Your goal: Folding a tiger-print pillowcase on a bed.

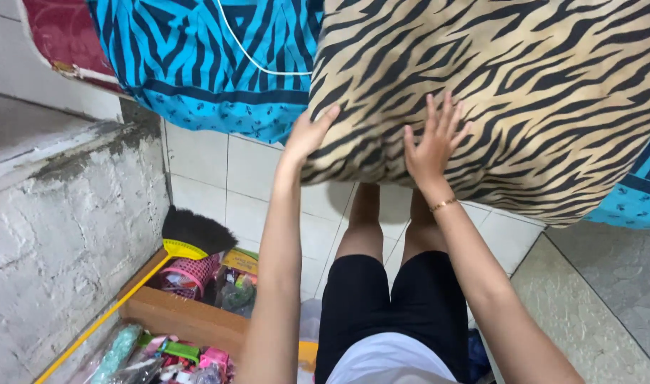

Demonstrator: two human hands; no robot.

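Observation:
A large cushion in a tan and black tiger-stripe cover (524,92) fills the upper right of the head view. My left hand (307,134) grips its lower left corner from the side. My right hand (433,142) lies flat on its underside with fingers spread, a thin gold bracelet on the wrist. Behind the cushion lies a blue cloth with black geometric stripes (204,64), a white cord running across it. My legs in black shorts stand on the white floor tiles below.
A rough whitewashed wall (62,235) rises at the left. At its foot a wooden box (183,316) holds a pink basket, packets and small items. A yellow-handled broom with black bristles (190,235) leans over it. A grey stone slab (602,306) lies at the right.

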